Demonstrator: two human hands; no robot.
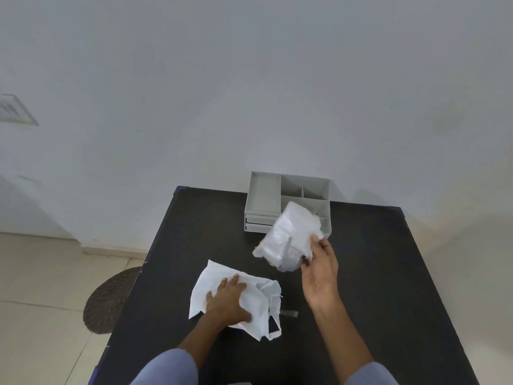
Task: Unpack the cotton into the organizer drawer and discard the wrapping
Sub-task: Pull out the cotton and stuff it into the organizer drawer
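The cotton bundle (288, 236) (white, in clear film) is lifted just in front of the grey organizer (288, 201), gripped by the right hand (319, 269). The left hand (227, 300) presses flat, fingers spread, on torn white wrapping (261, 301) lying on the black table (374, 273).

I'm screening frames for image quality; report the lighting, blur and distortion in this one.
Head view: soft, even light with no glare; the right hand and the cotton bundle it holds are slightly motion-smeared; the left hand on the paper wrapping is sharper; wide-angle distortion bends the table edges; the organizer is reasonably clear.
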